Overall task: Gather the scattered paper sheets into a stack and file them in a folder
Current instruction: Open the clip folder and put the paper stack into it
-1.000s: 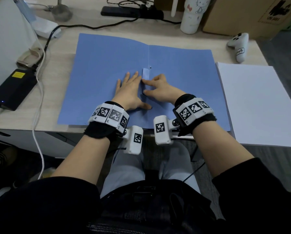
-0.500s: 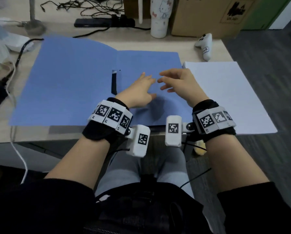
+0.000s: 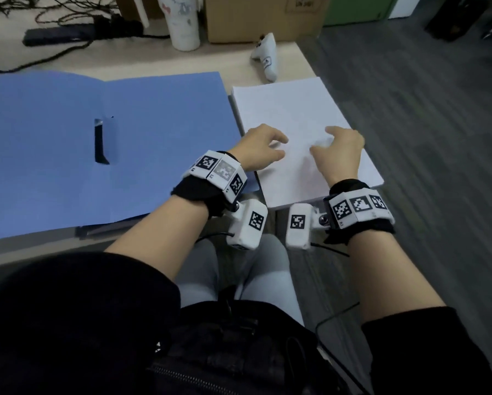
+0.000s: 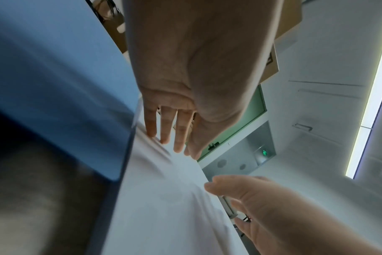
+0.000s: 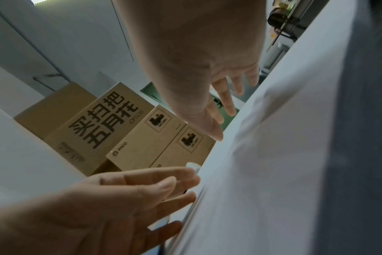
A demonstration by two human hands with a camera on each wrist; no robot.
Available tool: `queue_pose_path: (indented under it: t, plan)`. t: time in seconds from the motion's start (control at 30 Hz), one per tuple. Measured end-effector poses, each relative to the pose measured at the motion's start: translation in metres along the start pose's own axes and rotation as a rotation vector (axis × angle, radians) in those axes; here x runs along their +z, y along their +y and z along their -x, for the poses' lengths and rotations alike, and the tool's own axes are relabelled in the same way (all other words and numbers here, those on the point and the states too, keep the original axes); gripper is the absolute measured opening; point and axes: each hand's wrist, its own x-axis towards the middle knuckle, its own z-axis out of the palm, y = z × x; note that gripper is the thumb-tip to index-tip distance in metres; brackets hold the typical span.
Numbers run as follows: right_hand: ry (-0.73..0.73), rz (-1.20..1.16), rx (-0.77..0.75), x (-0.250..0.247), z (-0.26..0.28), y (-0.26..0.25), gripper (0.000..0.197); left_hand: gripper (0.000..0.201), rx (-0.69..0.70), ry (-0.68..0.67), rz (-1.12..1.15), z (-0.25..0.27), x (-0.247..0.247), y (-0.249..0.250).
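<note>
Both hands were over the paper stack point(image 3: 296, 109). The left hand point(image 3: 260, 146) hovered at the stack's left side, fingers loose and spread, holding nothing; in the left wrist view its fingertips point(image 4: 164, 136) reached down to the top sheet near the stack's left edge, though actual contact was hard to make out. The right hand point(image 3: 339, 152) hung over the stack's right half, fingers relaxed and slightly bent, nothing in its hold; in the right wrist view its fingertips point(image 5: 227, 110) sat close above the white sheet without clearly touching.

The stack lay squared under both palms, at the near right corner of the desk point(image 3: 153, 64), its right edge running along the desk's edge. Just left of the stack, almost touching it, the blue folder point(image 3: 159, 132) lay wide open and flat, a dark clip point(image 3: 100, 143) showing at its centre fold. Beyond the stack's far edge rested a white controller point(image 3: 267, 57). Farther back from the stack stood a white cup point(image 3: 182, 22) and a cardboard box point(image 3: 262, 15), with a black power strip point(image 3: 68, 32) and cables well left of those.
</note>
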Motion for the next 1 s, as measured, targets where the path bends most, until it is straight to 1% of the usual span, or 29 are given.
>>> queue_pose_path:
  t: [0.07,0.1,0.17,0.2,0.23,0.3,0.43,0.57,0.67,0.77,0.87,0.9,1.0]
  plan:
    - [-0.002,0.156,0.058,-0.003,-0.004,0.012,0.055,0.036,-0.003,0.018,0.022,-0.009,0.007,0.003]
    - [-0.012,0.209,0.119,-0.005,-0.006,0.015,0.063,0.036,-0.008,0.022,0.043,-0.013,0.011,0.002]
    - [-0.034,0.243,0.217,-0.007,-0.009,0.020,0.086,0.034,-0.022,0.036,0.118,-0.019,0.014,-0.001]
    - [-0.047,0.243,0.236,-0.008,-0.011,0.021,0.091,0.033,-0.029,0.047,0.167,-0.021,0.015,-0.004]
    - [-0.058,0.237,0.240,-0.009,-0.013,0.022,0.091,0.033,-0.034,0.053,0.218,-0.022,0.015,-0.006]
    - [-0.048,0.215,0.238,-0.008,-0.015,0.023,0.087,0.031,-0.032,0.054,0.294,-0.023,0.015,-0.011]
    - [0.053,0.158,0.221,-0.009,-0.015,0.020,0.079,0.029,-0.031,0.049,0.356,-0.028,0.015,-0.017]
    - [0.113,0.071,0.175,-0.012,-0.010,0.018,0.052,0.025,-0.040,0.010,0.378,-0.030,0.015,-0.016]
    - [0.136,0.034,0.106,-0.019,-0.002,0.012,0.040,0.027,-0.058,-0.041,0.458,-0.027,0.014,-0.011]
    - [0.089,0.049,-0.027,-0.024,0.003,0.001,0.031,0.035,-0.077,-0.109,0.546,-0.027,0.013,-0.007]
    - [-0.007,-0.009,-0.128,-0.025,0.008,-0.007,0.024,0.038,-0.079,-0.128,0.604,-0.027,0.012,-0.005]
    - [-0.047,-0.010,-0.147,-0.024,0.009,-0.009,0.024,0.038,-0.079,-0.130,0.616,-0.027,0.012,-0.005]
    - [-0.151,-0.060,-0.151,-0.021,0.013,-0.012,0.033,0.031,-0.094,-0.103,0.679,-0.026,0.014,-0.006]
